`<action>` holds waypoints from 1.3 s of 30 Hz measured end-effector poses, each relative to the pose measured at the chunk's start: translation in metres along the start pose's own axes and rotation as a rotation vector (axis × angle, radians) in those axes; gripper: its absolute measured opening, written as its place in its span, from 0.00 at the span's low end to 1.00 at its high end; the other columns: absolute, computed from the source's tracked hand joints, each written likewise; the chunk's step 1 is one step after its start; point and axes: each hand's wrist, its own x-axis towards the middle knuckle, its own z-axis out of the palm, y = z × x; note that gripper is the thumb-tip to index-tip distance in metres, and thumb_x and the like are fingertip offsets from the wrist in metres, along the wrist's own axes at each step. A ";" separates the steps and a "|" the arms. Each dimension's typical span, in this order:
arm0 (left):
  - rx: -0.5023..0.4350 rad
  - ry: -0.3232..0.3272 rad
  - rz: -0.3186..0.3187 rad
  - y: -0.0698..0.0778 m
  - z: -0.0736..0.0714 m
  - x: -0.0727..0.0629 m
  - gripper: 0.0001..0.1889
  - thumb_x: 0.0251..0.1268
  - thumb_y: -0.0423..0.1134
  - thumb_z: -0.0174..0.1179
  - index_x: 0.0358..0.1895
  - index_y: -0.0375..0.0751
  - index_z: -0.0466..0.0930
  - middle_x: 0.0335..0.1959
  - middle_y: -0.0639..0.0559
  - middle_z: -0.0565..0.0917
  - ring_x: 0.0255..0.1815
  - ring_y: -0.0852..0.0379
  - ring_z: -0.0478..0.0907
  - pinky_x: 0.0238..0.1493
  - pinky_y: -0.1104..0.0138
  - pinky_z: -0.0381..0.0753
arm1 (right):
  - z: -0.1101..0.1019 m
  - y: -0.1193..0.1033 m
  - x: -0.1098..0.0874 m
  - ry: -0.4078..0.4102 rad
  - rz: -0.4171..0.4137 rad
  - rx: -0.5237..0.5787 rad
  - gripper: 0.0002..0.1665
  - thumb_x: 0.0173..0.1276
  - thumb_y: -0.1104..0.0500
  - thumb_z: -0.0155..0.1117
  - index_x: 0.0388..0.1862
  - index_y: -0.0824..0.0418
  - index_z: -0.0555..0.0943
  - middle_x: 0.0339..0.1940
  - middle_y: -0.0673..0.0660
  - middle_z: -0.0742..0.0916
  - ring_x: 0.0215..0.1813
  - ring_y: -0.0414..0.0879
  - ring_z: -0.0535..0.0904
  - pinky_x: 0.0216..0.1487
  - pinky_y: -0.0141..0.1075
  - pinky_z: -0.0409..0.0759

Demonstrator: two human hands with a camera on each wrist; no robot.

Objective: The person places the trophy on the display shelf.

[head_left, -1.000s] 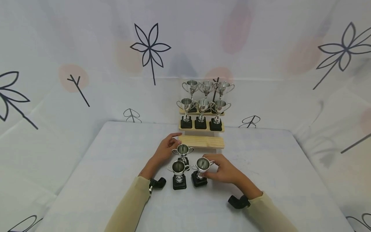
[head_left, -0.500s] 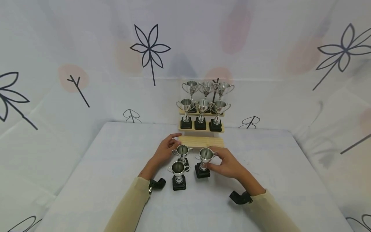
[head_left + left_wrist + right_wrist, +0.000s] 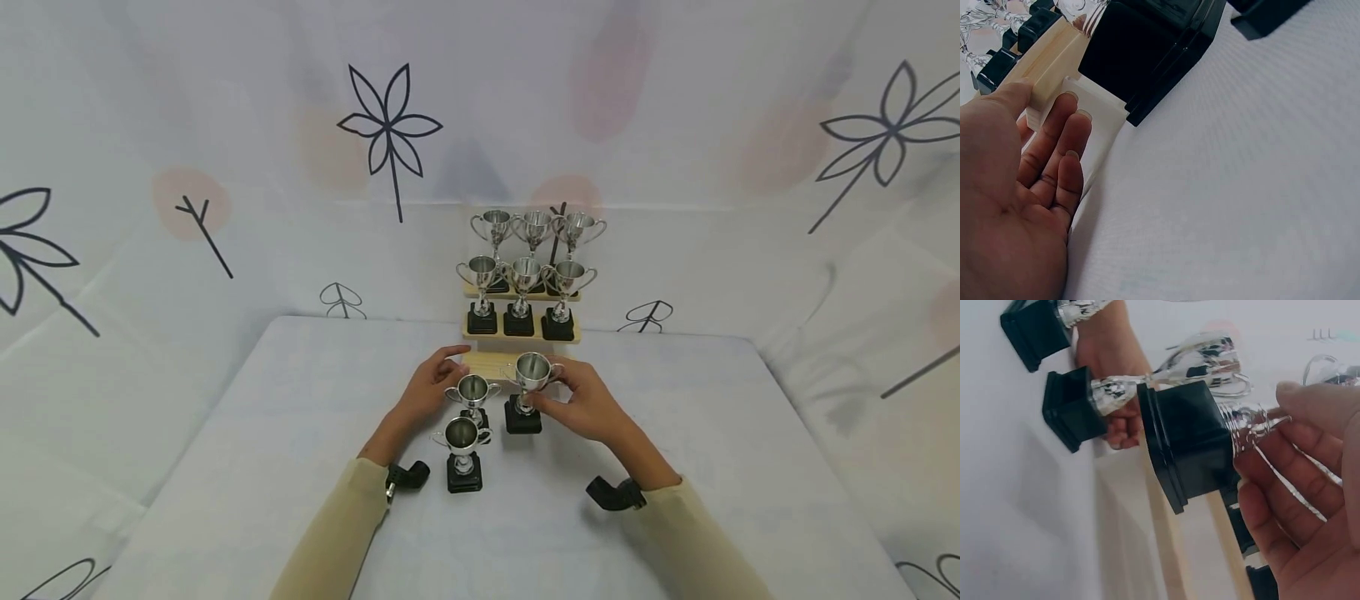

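Nearest on the surface (image 3: 300,467), a near cup (image 3: 463,463) stands upright, well in from the left and right edges, no hand on it; judged outstanding. Just beyond, a second cup (image 3: 474,403) stands upright and is likewise outstanding; the left hand (image 3: 431,385) lies just beside it, and whether the two touch cannot be told. That hand has thumb and fingers closed about the left end of the front step (image 3: 487,365), apparently to steady it. Towards the surface's right edge from the second cup, the right hand (image 3: 581,407) grips a third cup (image 3: 530,382) closely at the stem between thumb and fingers, its outer fingers loosely bent. The third cup is near upright before the front step's front edge; its base appears clear of the surface and is not yet seated on the step. Beyond, the middle step (image 3: 500,327) carries a middle row (image 3: 522,292) of three upright cups, end to end; that row is judged complete. Farthest, by the surface's far edge, the top step (image 3: 470,290) carries a rear row (image 3: 537,225) of three more, bases partly hidden, also judged complete. By count, six of nine visible cups are placed, with the front step judged the likely place for the three outstanding.
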 end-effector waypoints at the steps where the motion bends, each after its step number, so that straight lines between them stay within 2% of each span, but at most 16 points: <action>1: -0.001 -0.001 -0.002 0.000 0.000 0.000 0.26 0.84 0.42 0.58 0.78 0.41 0.70 0.40 0.50 0.90 0.37 0.59 0.82 0.47 0.65 0.75 | 0.000 0.000 0.002 0.006 0.006 0.000 0.19 0.65 0.67 0.79 0.55 0.60 0.88 0.52 0.52 0.91 0.53 0.43 0.86 0.55 0.46 0.85; 3: -0.005 -0.002 -0.006 0.000 0.000 0.000 0.26 0.84 0.43 0.58 0.78 0.42 0.70 0.40 0.50 0.90 0.38 0.58 0.83 0.47 0.65 0.75 | 0.000 -0.001 0.006 0.019 0.016 0.004 0.19 0.66 0.67 0.78 0.56 0.60 0.88 0.52 0.52 0.90 0.53 0.44 0.86 0.54 0.48 0.86; 7: -0.009 0.003 -0.016 -0.001 0.000 0.000 0.24 0.84 0.45 0.58 0.77 0.49 0.72 0.40 0.51 0.89 0.38 0.56 0.83 0.49 0.63 0.74 | 0.002 -0.003 0.016 0.048 0.017 0.006 0.19 0.69 0.65 0.77 0.58 0.60 0.87 0.50 0.52 0.90 0.50 0.45 0.87 0.53 0.50 0.86; 11: -0.010 0.004 -0.022 -0.001 -0.001 0.000 0.23 0.84 0.47 0.58 0.76 0.54 0.73 0.39 0.52 0.89 0.38 0.56 0.83 0.50 0.62 0.74 | 0.004 -0.005 0.026 0.082 0.014 -0.009 0.17 0.69 0.64 0.77 0.55 0.60 0.87 0.46 0.52 0.91 0.47 0.45 0.87 0.52 0.50 0.86; 18: -0.038 0.003 -0.017 0.000 -0.001 0.000 0.23 0.84 0.44 0.58 0.76 0.54 0.73 0.39 0.50 0.89 0.36 0.57 0.82 0.48 0.64 0.75 | 0.009 -0.004 0.043 0.121 0.045 -0.059 0.08 0.68 0.63 0.78 0.44 0.60 0.88 0.41 0.53 0.90 0.41 0.45 0.84 0.43 0.47 0.84; 23: -0.059 -0.004 -0.014 -0.001 0.000 0.001 0.22 0.84 0.42 0.58 0.76 0.53 0.73 0.38 0.50 0.88 0.36 0.57 0.82 0.47 0.65 0.76 | 0.015 0.001 0.053 0.122 0.084 -0.047 0.08 0.69 0.62 0.78 0.44 0.61 0.87 0.41 0.55 0.90 0.38 0.45 0.85 0.40 0.41 0.83; 29: -0.061 -0.010 -0.011 -0.002 0.000 0.002 0.22 0.85 0.42 0.57 0.76 0.52 0.72 0.39 0.49 0.89 0.39 0.57 0.83 0.50 0.64 0.76 | 0.022 0.004 0.064 0.114 0.113 -0.044 0.07 0.69 0.63 0.77 0.43 0.62 0.87 0.40 0.56 0.89 0.38 0.47 0.86 0.41 0.37 0.83; 39: -0.035 -0.007 -0.011 0.001 -0.001 0.000 0.22 0.85 0.45 0.56 0.77 0.54 0.72 0.38 0.51 0.88 0.37 0.56 0.80 0.49 0.62 0.73 | 0.035 0.015 0.076 0.131 0.136 -0.059 0.05 0.70 0.62 0.77 0.40 0.61 0.88 0.36 0.55 0.90 0.34 0.45 0.86 0.37 0.35 0.81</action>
